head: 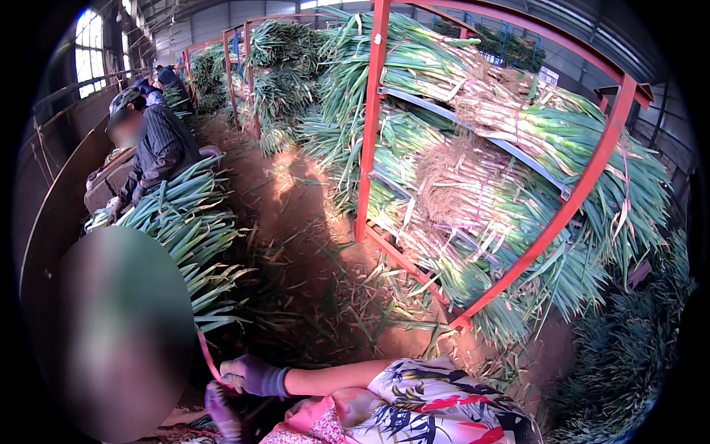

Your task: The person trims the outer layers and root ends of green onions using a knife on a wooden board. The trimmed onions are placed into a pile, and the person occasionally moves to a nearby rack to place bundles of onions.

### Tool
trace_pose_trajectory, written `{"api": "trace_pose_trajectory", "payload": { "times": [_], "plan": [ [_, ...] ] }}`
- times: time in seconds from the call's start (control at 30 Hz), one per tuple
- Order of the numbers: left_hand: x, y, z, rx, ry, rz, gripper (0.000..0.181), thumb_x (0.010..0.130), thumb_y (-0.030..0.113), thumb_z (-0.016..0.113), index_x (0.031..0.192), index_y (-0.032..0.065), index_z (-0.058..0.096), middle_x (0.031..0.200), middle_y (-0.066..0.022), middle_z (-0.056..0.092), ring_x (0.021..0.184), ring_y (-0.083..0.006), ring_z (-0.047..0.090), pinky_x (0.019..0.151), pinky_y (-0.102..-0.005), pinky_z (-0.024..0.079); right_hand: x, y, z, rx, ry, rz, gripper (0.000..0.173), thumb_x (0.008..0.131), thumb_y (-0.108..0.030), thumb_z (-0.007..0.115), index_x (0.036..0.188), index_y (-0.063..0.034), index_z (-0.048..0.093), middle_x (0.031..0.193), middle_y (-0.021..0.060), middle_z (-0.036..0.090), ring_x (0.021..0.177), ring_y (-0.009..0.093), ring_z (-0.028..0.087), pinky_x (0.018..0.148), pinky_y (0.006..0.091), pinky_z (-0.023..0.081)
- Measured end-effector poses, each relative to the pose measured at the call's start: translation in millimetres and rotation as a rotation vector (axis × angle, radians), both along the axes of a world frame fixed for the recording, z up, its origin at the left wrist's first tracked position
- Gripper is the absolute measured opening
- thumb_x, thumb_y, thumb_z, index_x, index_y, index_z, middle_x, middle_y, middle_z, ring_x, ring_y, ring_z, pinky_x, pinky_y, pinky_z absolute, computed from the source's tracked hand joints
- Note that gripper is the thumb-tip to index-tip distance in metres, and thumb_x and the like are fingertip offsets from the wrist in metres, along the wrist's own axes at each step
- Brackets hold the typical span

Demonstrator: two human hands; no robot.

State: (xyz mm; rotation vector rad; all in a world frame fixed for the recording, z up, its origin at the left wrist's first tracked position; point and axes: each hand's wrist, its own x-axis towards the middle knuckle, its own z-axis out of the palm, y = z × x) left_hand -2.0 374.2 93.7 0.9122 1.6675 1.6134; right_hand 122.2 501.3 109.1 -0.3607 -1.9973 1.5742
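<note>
My right hand (238,374), in a purple knit glove with pale fingertips, is closed on a narrow pink strap (207,355). The strap runs up to the edge of a pile of green onions with long green leaves (191,222). My left hand (222,410), gloved in purple as well, is just below the right one, close to the lower end of the strap. Shadow and the picture's lower edge hide part of it, so its hold is unclear. A large blurred patch covers the near part of the pile.
A person in a dark checked jacket (166,133) bends over the pile's far end; others are beyond. A red metal rack (367,139) holds stacked, tied onion bundles (477,183) on the right. Loose leaves litter the brown floor (299,222). More onions (627,344) lie at lower right.
</note>
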Motion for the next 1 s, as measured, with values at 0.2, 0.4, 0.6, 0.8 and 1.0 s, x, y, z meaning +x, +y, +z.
{"api": "trace_pose_trajectory", "payload": {
  "times": [0.2, 0.4, 0.6, 0.8, 1.0],
  "plan": [
    [30, 28, -44, 0.16, -0.351, -0.192, 0.048, 0.107, 0.045, 0.035, 0.123, 0.0041, 0.054, 0.12, -0.0111, 0.06, 0.108, -0.0216, 0.06, 0.094, -0.0362, 0.049, -5, -3, -50, 0.615, -0.099, -0.529, 0.024, 0.089, -0.029, 0.063, 0.102, -0.0092, 0.067, 0.114, 0.0122, 0.059, 0.101, 0.035, 0.056, 0.088, 0.0444, 0.048],
    [32, 37, -49, -0.041, -1.29, -0.372, 0.052, 0.099, 0.026, 0.062, 0.141, 0.0017, 0.042, 0.134, -0.014, 0.055, 0.118, -0.0226, 0.058, 0.11, -0.0437, 0.038, 19, -3, -100, 0.332, -0.541, -0.159, 0.04, 0.093, -0.037, 0.058, 0.125, -0.0131, 0.063, 0.109, 0.0182, 0.067, 0.098, 0.041, 0.064, 0.081, 0.0481, 0.05],
    [34, 32, -76, -0.11, -0.882, -0.439, 0.058, 0.1, 0.021, 0.058, 0.149, 0.0022, 0.033, 0.138, -0.0156, 0.05, 0.125, -0.0235, 0.052, 0.108, -0.0398, 0.041, 17, 14, -102, 0.245, -0.609, 0.028, 0.042, 0.097, -0.04, 0.05, 0.126, -0.0101, 0.058, 0.097, 0.0232, 0.069, 0.092, 0.044, 0.065, 0.08, 0.0503, 0.05],
    [76, 34, -88, -0.223, -0.445, -0.534, 0.084, 0.092, 0.008, 0.067, 0.156, -0.0007, 0.014, 0.145, -0.0151, 0.044, 0.129, -0.0225, 0.046, 0.109, -0.033, 0.038, 39, 11, -191, -0.066, -0.65, -0.107, 0.063, 0.105, -0.054, 0.03, 0.099, -0.0088, 0.073, 0.097, 0.0199, 0.072, 0.092, 0.038, 0.068, 0.084, 0.0449, 0.049],
    [72, 33, -38, -0.075, 0.297, -0.525, 0.062, 0.085, 0.022, 0.075, 0.135, -0.0016, 0.048, 0.14, -0.0234, 0.049, 0.129, -0.0363, 0.05, 0.11, -0.0411, 0.039, 57, 16, -137, -0.532, -0.409, -0.112, 0.034, 0.1, -0.023, 0.041, 0.107, -0.0021, 0.068, 0.097, 0.0116, 0.073, 0.096, 0.021, 0.067, 0.092, 0.0343, 0.049]
  ]
}}
